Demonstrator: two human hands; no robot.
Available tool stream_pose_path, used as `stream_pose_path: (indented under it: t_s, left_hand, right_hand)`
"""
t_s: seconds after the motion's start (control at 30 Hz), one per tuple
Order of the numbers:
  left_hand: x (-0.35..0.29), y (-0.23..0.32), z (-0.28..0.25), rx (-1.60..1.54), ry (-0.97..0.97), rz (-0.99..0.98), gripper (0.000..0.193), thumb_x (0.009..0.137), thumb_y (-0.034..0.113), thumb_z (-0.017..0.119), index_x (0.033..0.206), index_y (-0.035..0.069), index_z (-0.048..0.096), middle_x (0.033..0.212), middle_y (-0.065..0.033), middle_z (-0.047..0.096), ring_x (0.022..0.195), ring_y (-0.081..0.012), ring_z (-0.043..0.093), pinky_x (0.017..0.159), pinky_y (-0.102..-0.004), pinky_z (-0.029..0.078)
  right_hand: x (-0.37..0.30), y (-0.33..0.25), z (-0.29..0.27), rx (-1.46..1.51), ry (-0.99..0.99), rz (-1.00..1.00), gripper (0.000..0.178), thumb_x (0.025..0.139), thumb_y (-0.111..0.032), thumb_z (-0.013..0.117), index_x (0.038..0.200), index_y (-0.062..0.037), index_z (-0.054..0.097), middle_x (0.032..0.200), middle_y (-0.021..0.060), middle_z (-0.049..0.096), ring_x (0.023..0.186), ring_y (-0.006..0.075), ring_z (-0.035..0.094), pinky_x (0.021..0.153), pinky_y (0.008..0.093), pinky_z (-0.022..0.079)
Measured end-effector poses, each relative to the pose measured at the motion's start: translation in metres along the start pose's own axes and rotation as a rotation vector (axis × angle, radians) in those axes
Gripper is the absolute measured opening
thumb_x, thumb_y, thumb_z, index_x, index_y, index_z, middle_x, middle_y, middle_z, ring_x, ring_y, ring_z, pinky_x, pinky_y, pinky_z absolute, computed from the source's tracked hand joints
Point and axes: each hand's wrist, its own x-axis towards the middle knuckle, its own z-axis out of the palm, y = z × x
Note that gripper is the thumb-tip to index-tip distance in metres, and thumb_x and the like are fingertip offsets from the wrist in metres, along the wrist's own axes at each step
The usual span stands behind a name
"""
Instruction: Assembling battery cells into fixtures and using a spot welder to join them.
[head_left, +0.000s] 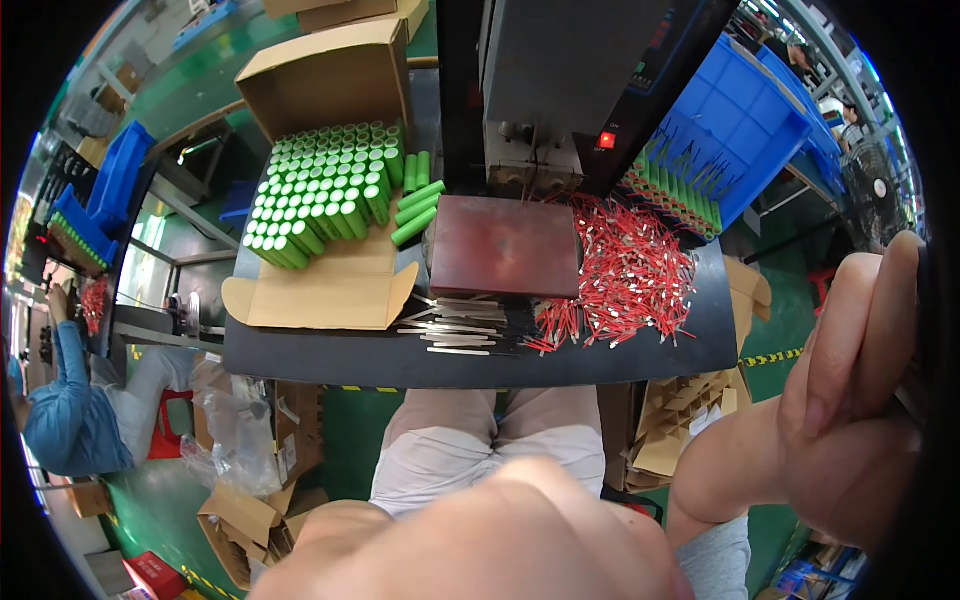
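Close to the camera at the right rim, my right hand (855, 370) is raised, its fingers bent and pressed together. Whatever they grip is hidden at the dark edge. Large and blurred along the bottom is bare skin (480, 545), apparently my left hand or forearm; its fingers cannot be made out. Both are away from the black bench (330, 355). On the bench are a dark reddish-brown block (506, 245) under a black machine (560, 80), a heap of red wires with metal ends (635, 275), and thin metal strips (460, 325).
Many green cylindrical cells (320, 190) stand in an open cardboard box (320, 290), with several loose cells (415, 215) beside it. A blue bin (740, 110) with wired green packs stands right. Cartons (690, 420) flank my legs. A person in blue (75, 410) sits far left.
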Motion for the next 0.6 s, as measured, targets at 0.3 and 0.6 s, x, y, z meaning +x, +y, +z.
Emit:
stream_pose_path:
  t_s: [0.3, 0.6]
  left_hand:
    - [-0.009, 0.000, 0.000, 0.011, -0.006, -0.039, 0.049, 0.105, 0.033, 0.058, 0.143, 0.003, 0.053, 0.130, -0.0267, 0.059, 0.117, -0.0354, 0.063, 0.096, -0.0436, 0.055]
    - [-0.016, -0.004, -0.002, 0.008, -0.020, -0.064, 0.049, 0.106, 0.033, 0.057, 0.144, 0.003, 0.053, 0.131, -0.0278, 0.059, 0.117, -0.0361, 0.064, 0.095, -0.0441, 0.056]
  right_hand:
    - [0.002, 0.005, 0.008, 0.007, -0.039, 0.029, 0.058, 0.105, -0.034, 0.063, 0.140, 0.0071, 0.041, 0.138, 0.0399, 0.052, 0.047, 0.0008, 0.033, 0.040, 0.0151, 0.029]
    - [-0.002, 0.004, 0.006, 0.006, -0.061, 0.050, 0.053, 0.106, -0.033, 0.061, 0.137, 0.0072, 0.044, 0.137, 0.0392, 0.054, 0.046, 0.0009, 0.033, 0.040, 0.0151, 0.029]
